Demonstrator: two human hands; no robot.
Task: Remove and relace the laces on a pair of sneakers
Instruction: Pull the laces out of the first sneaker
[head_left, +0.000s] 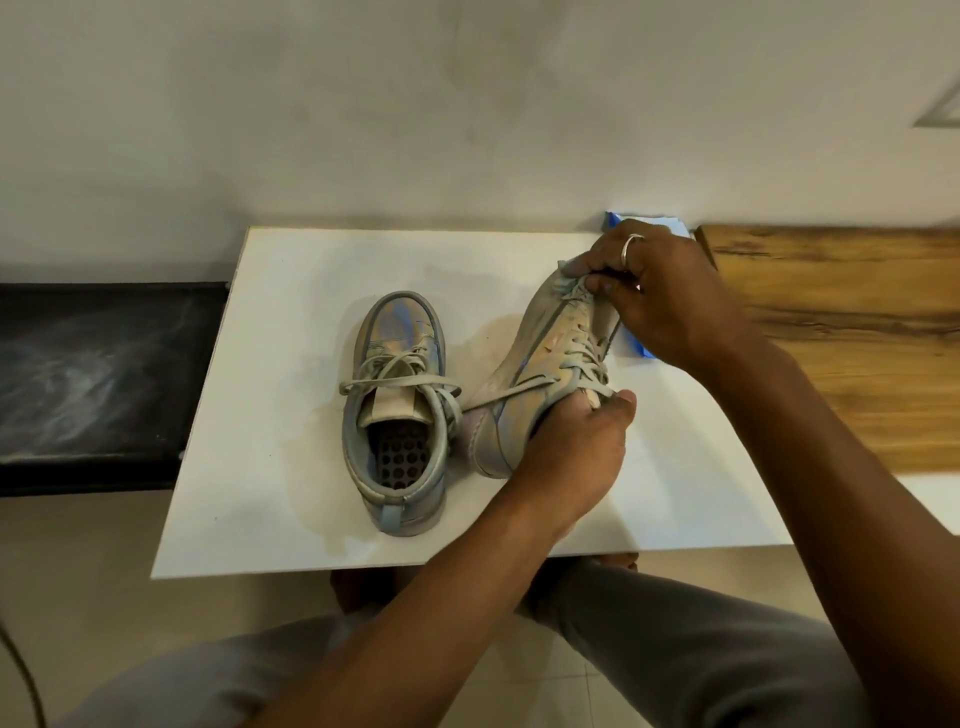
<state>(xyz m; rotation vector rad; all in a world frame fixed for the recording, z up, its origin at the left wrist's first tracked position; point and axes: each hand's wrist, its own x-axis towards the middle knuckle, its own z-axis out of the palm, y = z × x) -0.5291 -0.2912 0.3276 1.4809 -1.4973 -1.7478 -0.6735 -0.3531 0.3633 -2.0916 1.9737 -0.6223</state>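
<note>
Two worn grey-blue sneakers lie on a white board (291, 270). The left sneaker (397, 415) stands upright, toe away from me, its pale laces (400, 382) loosely threaded. The right sneaker (540, 364) is tipped onto its side, toe pointing up and away. My left hand (571, 447) grips it around the ankle opening, thumb near the top laces. At the toe end my right hand (660, 296), wearing a ring, pinches the lowest lace crossing (574, 288). One lace end (519, 392) trails across the shoe's side.
A blue sheet (639, 221) lies under and behind my right hand at the board's far right corner. A wooden surface (852, 332) adjoins on the right, a dark marbled bench (98, 374) on the left. A wall stands close behind. My knees are below the board.
</note>
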